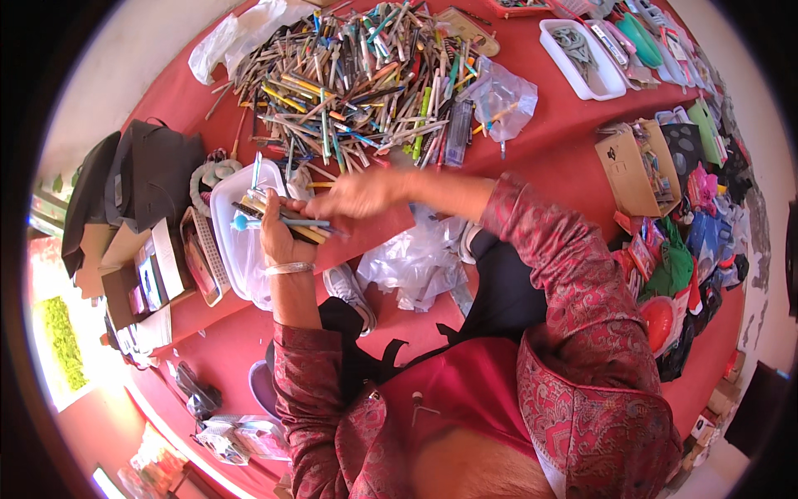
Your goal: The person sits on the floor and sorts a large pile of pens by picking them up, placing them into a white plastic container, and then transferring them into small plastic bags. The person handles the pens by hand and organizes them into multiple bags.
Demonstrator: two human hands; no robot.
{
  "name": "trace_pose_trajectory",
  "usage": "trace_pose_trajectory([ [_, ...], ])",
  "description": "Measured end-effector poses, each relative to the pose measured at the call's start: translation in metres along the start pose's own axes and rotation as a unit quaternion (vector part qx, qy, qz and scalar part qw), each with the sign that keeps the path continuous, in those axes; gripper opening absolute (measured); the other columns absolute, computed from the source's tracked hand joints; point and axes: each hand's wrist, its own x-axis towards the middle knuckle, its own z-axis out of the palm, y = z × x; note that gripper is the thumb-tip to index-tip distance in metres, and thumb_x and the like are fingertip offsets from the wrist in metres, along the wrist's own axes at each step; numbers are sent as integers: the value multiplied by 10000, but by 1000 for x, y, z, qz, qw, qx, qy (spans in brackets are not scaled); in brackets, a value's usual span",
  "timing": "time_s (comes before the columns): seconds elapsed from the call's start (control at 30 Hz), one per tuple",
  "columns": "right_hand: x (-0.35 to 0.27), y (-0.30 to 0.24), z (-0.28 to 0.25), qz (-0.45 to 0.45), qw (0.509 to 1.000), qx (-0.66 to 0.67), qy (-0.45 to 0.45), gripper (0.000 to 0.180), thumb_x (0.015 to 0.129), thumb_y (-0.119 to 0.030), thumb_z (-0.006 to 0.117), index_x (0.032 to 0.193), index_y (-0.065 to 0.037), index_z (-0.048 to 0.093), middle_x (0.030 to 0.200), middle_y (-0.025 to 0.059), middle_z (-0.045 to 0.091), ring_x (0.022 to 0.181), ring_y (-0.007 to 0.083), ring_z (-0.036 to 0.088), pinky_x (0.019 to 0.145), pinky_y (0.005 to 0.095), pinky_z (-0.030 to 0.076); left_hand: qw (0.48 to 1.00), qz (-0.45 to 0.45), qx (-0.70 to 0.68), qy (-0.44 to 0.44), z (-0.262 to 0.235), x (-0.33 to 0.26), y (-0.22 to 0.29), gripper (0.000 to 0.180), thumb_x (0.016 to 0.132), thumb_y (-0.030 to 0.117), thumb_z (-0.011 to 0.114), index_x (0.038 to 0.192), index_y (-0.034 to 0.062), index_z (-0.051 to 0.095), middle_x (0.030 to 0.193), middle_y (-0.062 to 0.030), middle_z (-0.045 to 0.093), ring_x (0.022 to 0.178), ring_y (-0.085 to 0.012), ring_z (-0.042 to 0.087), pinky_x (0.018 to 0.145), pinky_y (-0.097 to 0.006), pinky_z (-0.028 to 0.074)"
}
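Observation:
My left hand [281, 239] is closed round a bundle of pens and pencils [309, 225], their ends pointing right. It is at the right side of a white plastic tub [223, 202]. My right hand [359, 196], smeared by motion, is just right of the bundle at the near edge of a large heap of pens and pencils [341, 91]. Whether its fingers hold anything cannot be made out. A light-blue round-ended piece [241, 222] sticks out on the left of the bundle.
Crumpled clear plastic bags [416, 258] lie between my feet. Left of the tub are a woven basket [205, 258], an opened cardboard box [137, 283] and a black bag [154, 175]. A cardboard box [628, 175] and a white tray [582, 62] stand to the right.

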Motion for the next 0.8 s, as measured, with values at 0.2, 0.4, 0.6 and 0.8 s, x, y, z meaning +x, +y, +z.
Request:
trace_pose_trajectory([
  [0.2,-17,137,-129,142,784,-412,442,168,713,-180,538,736,-14,551,733,139,584,702,268,580,611,391,462,998,-33,-28,-56,-5,6,-1,178,839,215,528,742,91,444,590,4,407,503,-96,396,438,-203,341],
  [0.4,-11,174,-129,198,777,-488,346,355,667,-108,590,982,15,482,872,173,575,842,331,569,699,392,478,994,-82,-18,-74,3,1,-10,147,853,184,500,757,86,447,603,11,377,522,-87,388,449,-199,335],
  [0.6,-20,182,-139,227,786,-528,227,195,645,-159,592,800,-41,608,769,158,598,769,311,594,630,402,484,995,-76,1,-70,3,1,-12,153,845,186,513,756,82,447,615,3,404,526,-90,399,451,-204,340],
  [0.8,-58,141,-170,257,810,-352,392,237,610,-263,691,776,-105,632,724,71,605,644,216,575,583,340,434,995,-66,4,-71,2,-2,-13,151,842,182,517,759,79,446,629,-1,418,544,-94,413,466,-205,357],
])
